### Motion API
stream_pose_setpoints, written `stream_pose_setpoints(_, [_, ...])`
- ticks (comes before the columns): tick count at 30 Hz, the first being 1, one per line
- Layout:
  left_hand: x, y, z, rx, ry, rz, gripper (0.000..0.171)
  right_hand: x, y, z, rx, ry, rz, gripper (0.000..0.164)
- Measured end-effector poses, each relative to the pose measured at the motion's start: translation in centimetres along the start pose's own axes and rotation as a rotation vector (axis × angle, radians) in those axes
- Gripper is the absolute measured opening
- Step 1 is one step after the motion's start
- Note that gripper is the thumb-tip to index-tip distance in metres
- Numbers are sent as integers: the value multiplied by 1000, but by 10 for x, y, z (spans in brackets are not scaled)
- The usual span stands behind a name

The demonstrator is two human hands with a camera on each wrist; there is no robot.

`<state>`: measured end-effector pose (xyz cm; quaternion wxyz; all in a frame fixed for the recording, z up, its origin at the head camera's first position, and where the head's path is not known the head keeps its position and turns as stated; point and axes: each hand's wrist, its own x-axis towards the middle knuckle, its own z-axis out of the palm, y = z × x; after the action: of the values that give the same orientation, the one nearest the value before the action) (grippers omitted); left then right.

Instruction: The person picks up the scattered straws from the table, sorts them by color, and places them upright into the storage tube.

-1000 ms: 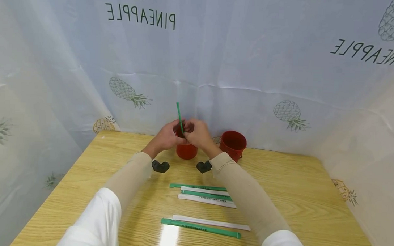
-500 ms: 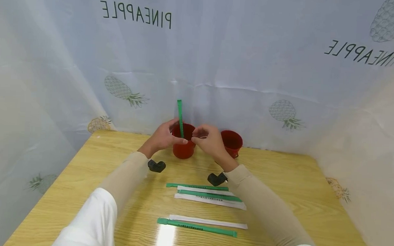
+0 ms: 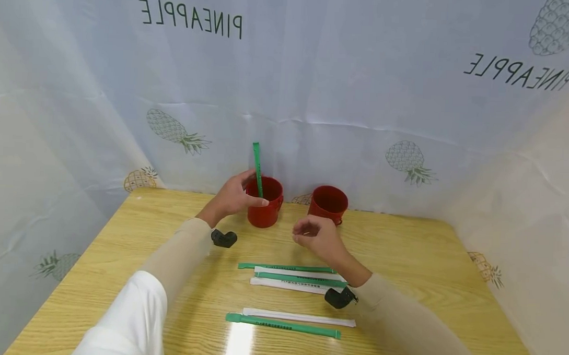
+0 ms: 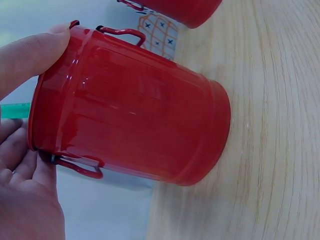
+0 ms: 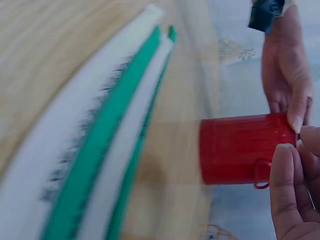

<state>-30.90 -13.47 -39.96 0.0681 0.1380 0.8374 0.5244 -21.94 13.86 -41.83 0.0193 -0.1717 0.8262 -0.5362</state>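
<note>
My left hand (image 3: 232,197) grips the rim of a small red metal bucket (image 3: 263,216), thumb on the near side and fingers around the far side. In the left wrist view the bucket (image 4: 135,105) shows small looped handles on its sides. A green paper-wrapped straw (image 3: 258,163) stands inside it, leaning slightly left and rising well above the rim. My right hand (image 3: 322,240) hovers over the table with loosely curled fingers and holds nothing. Beneath and in front of it lie several wrapped straws, among them a green straw (image 3: 304,279) and a white straw (image 3: 285,285).
A second red bucket (image 3: 324,209) stands to the right at the back, by the pineapple-printed curtain (image 3: 288,83). Nearer the front of the wooden table (image 3: 417,286) lie a white straw (image 3: 303,318) and a green straw (image 3: 284,326), side by side.
My right hand has let go of the green straw and moved back and to the right, away from the bucket. The straw stays in the bucket. My left hand stays on the rim.
</note>
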Motion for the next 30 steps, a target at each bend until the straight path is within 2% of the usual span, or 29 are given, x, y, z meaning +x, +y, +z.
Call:
stream_pose_setpoints(5, [0, 1, 0, 2, -4, 1, 98, -15, 19, -3, -39, -35, 22, 16])
stream_pose_setpoints(11, [-2, 2, -1, 2, 0, 3, 95, -28, 38, -8, -125, -103, -28, 14])
stream_pose_setpoints(16, [-1, 2, -1, 2, -5, 3, 95, -35, 49, -10, -207, -158, -39, 13])
stream_pose_setpoints(25, [-1, 2, -1, -2, -4, 7, 97, -34, 51, -10, -374, -275, -80, 21])
stream_pose_setpoints(30, [-1, 2, -1, 7, -6, 3, 98, -29, 45, -13, -549, -368, -97, 20])
